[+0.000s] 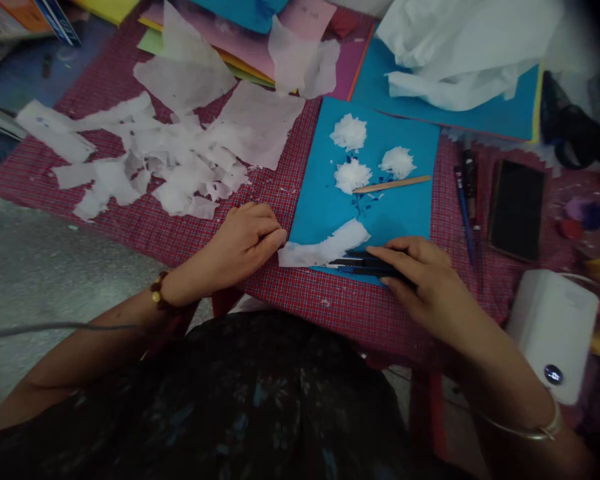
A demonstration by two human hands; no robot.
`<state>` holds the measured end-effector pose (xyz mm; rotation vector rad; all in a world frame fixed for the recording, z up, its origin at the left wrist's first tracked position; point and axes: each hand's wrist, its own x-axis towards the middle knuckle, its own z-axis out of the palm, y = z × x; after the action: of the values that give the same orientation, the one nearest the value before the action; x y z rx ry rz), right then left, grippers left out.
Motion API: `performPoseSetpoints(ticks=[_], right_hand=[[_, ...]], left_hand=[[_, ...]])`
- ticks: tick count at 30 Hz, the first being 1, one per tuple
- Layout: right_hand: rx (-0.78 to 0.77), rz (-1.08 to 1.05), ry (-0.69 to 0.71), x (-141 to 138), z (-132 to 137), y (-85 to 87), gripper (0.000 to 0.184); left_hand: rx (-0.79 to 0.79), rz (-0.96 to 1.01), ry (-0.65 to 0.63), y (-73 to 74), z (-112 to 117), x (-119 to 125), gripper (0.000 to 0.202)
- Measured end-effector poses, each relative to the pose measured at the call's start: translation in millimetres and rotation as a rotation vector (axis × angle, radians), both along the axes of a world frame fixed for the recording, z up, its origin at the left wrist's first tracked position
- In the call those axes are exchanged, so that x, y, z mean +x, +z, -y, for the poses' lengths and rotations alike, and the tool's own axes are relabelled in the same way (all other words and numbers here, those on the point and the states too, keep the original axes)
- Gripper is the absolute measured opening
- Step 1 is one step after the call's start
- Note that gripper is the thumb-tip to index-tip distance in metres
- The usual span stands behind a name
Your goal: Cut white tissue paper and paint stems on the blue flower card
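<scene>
My left hand (245, 240) rests on the red checked cloth (145, 220), fingers curled, fingertips touching the left end of a white tissue strip (325, 247). That strip lies across the lower edge of a blue card (405, 213). My right hand (420, 273) is closed on a dark utility knife (360, 265) whose tip points left at the strip. On the card sit three fluffy white tissue tufts (353, 175) and a wooden stick (393, 185).
Torn white tissue pieces (170, 160) cover the cloth at left. Coloured paper sheets (300, 40) and crumpled white tissue (460, 53) lie at the back. Pens (465, 200), a dark phone (517, 208) and a white box-shaped device (555, 327) stand at right.
</scene>
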<state>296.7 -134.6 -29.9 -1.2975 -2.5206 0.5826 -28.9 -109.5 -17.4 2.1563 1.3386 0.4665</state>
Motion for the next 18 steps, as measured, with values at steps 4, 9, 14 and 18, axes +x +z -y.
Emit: performPoseSetpoints(ticks=[4, 9, 14, 18], right_hand=[[0.003, -0.008, -0.002, -0.4, 0.1, 0.4, 0.045], [0.014, -0.015, -0.010, -1.5, 0.4, 1.0, 0.047], [0.016, -0.030, -0.009, -0.4, 1.2, 0.9, 0.048], [0.021, -0.024, -0.014, 0.7, 2.0, -0.3, 0.048]], left_hand=[[-0.013, 0.017, -0.015, 1.7, 0.6, 0.0, 0.046], [-0.024, 0.051, -0.017, 4.6, 2.3, -2.1, 0.026], [-0.031, 0.083, -0.041, 0.8, 5.4, -6.6, 0.016], [0.015, 0.157, -0.117, -0.7, 5.2, -5.8, 0.013]])
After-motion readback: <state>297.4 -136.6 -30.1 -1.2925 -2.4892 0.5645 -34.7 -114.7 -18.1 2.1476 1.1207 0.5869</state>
